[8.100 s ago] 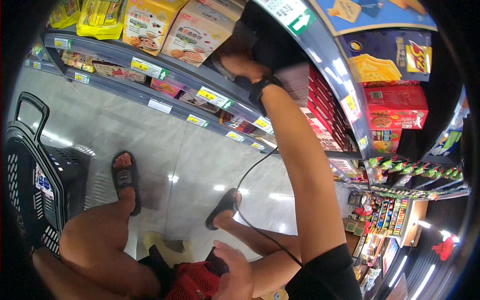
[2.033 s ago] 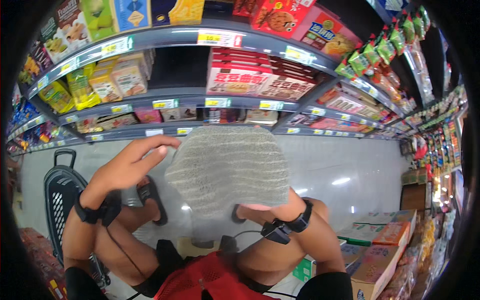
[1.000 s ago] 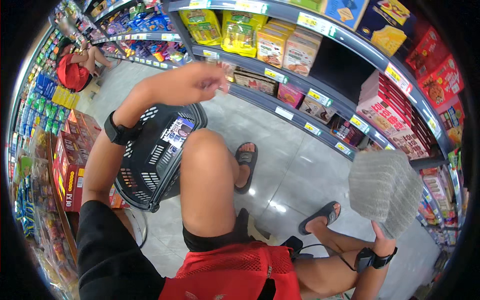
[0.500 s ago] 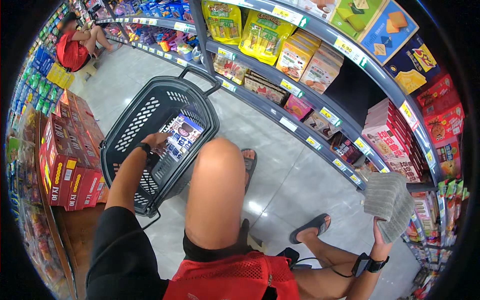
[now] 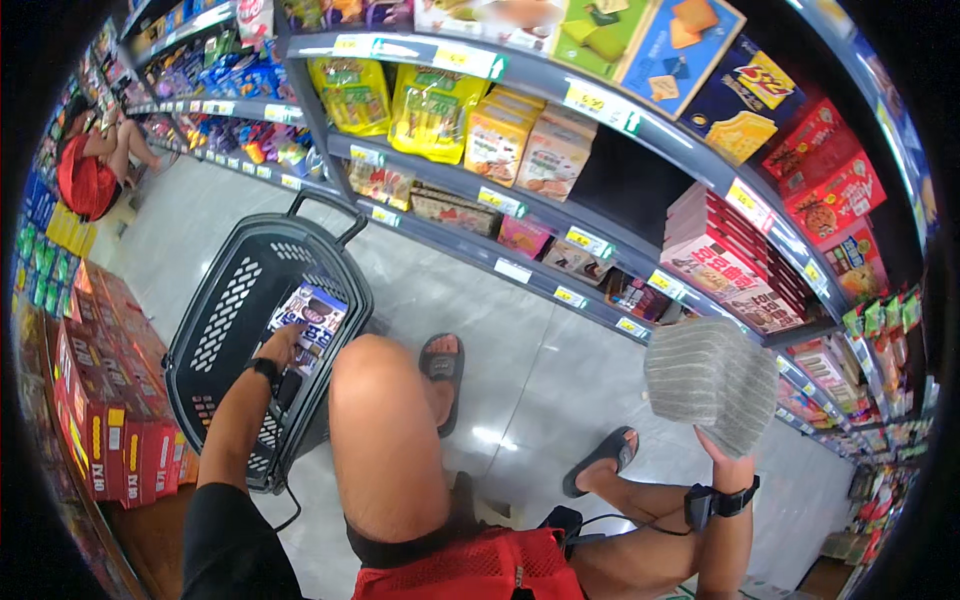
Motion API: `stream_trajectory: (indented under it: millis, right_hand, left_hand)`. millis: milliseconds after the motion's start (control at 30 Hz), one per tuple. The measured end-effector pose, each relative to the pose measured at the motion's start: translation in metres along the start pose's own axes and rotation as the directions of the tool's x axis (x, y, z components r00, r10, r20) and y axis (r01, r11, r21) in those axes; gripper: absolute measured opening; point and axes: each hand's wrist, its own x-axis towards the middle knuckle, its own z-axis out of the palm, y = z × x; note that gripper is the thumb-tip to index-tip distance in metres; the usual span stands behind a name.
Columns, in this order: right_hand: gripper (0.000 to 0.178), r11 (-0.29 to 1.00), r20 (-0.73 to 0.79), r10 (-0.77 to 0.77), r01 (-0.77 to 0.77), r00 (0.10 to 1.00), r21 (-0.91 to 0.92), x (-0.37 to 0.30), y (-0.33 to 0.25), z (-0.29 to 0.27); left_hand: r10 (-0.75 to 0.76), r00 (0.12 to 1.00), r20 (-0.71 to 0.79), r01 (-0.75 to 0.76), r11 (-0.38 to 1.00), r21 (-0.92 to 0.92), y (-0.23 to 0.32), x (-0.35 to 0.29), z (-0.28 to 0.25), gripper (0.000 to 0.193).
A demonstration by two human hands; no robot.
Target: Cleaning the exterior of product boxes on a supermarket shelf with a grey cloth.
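A dark grey plastic shopping basket (image 5: 235, 250) with slotted walls stands on the floor to my left. Inside it lies a blue and white printed box (image 5: 318, 312). My left hand (image 5: 284, 346) reaches down into the basket and grips the box by its near left edge; its fingertips are partly hidden. On the right, beside the shelf, my right hand (image 5: 722, 446) holds up a grey striped cloth (image 5: 705, 375), folded over, which covers most of the fingers.
Shelves of boxed snacks and yellow bags (image 5: 435, 110) curve from far left to right. Red cartons (image 5: 95, 400) are stacked left of the basket. A seated person in red (image 5: 88, 175) is at the far left. My knee (image 5: 385, 430) rises close beside the basket.
The view has swung right, so basket and shelves sit further left. My left hand has moved slightly closer over the box. My right hand still holds the cloth, which shows broader now.
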Motion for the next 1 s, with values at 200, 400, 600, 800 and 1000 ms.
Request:
stream_trajectory:
  millis: [200, 400, 600, 800, 1000]
  right_hand:
    - [0.035, 0.975, -0.069, 0.033, -0.017, 0.997, 0.22, 0.015, -0.01, 0.0]
    - [0.038, 0.897, -0.142, 0.059, 0.01, 0.988, 0.441, 0.003, 0.002, -0.013]
    - [0.042, 0.756, -0.209, 0.078, 0.079, 0.975, 0.65, -0.019, 0.011, -0.022]
    - [0.046, 0.588, -0.268, 0.1, 0.16, 0.958, 0.793, 0.0, -0.006, -0.023]
    - [0.05, 0.413, -0.326, 0.102, 0.258, 0.94, 0.873, -0.002, 0.0, -0.03]
  left_hand:
    - [0.144, 0.975, 0.17, -0.101, 0.966, -0.239, 0.007, 0.002, -0.014, 0.015]
    - [0.46, 0.878, -0.129, -0.477, 0.863, -0.169, 0.021, -0.102, -0.051, 0.016]
    - [0.754, 0.58, -0.309, -0.814, 0.527, -0.244, 0.049, -0.182, -0.125, 0.029]
    - [0.844, 0.527, 0.099, -0.623, 0.463, -0.631, 0.085, -0.439, -0.031, 0.038]
    - [0.641, 0.419, 0.643, -0.413, 0.765, -0.494, 0.08, -0.51, 0.117, 0.035]
